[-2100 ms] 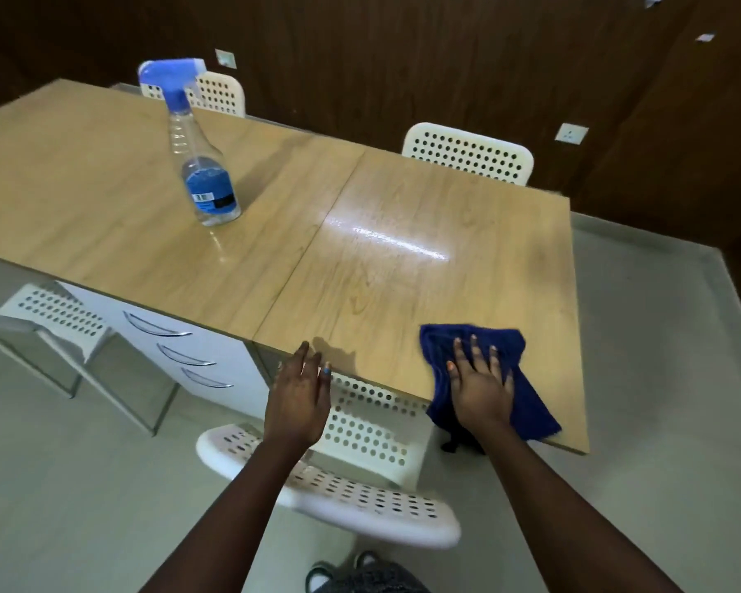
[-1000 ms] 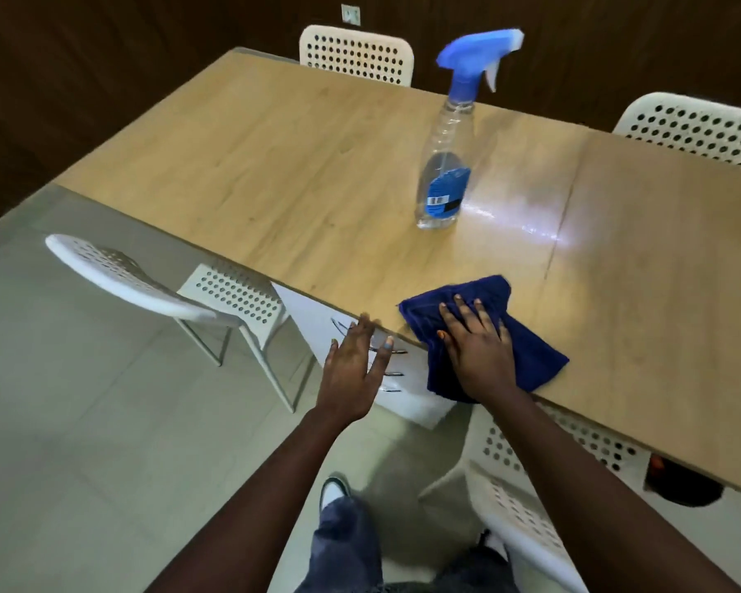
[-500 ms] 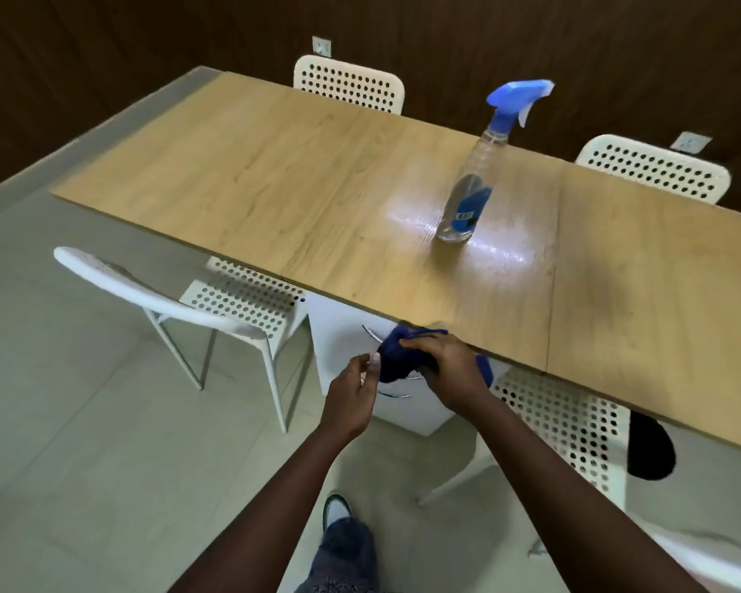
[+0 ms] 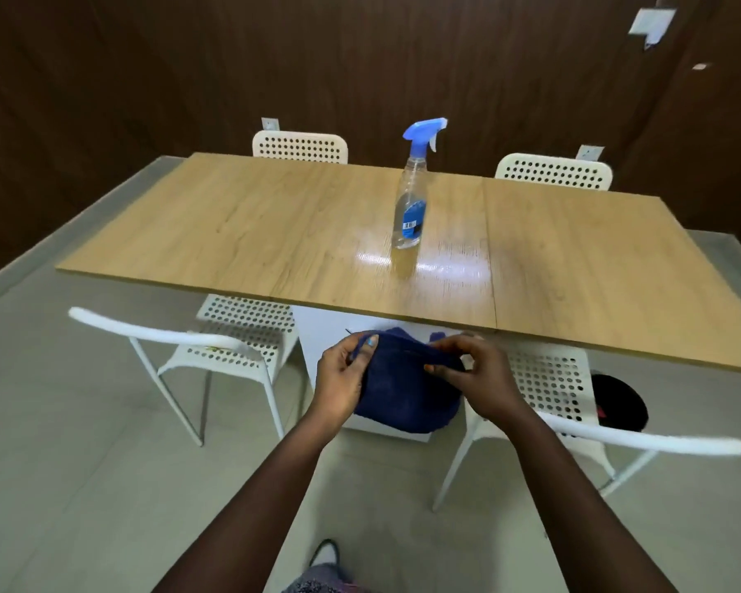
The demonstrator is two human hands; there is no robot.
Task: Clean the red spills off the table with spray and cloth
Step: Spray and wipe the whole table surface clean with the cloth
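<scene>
**Blue cloth held up in front of the worktop**

Dark brown walls stand behind a long wooden worktop point(image 4: 274, 233). I see a spray bottle point(image 4: 410, 203) standing up near the middle of it. It has a blue top and a blue label, and the wood beside it looks shiny.

I see both hands in front of the near edge of the worktop, lower than its top. The left hand point(image 4: 343, 378) pinches the left end of a dark blue cloth point(image 4: 403, 395). The right hand point(image 4: 475, 378) has its fingers point(image 4: 445, 368) curled round the right end of the top edge. The cloth hangs down between the two hands and does not touch the worktop.

White chairs with little holes are around the worktop. One chair point(image 4: 215, 336) is near my left side and another chair point(image 4: 574, 404) is near my right side. Two more stand at the far side. A white cabinet point(image 4: 317, 336) sits under the worktop, behind the cloth. The floor point(image 4: 82, 464) is pale grey.
</scene>
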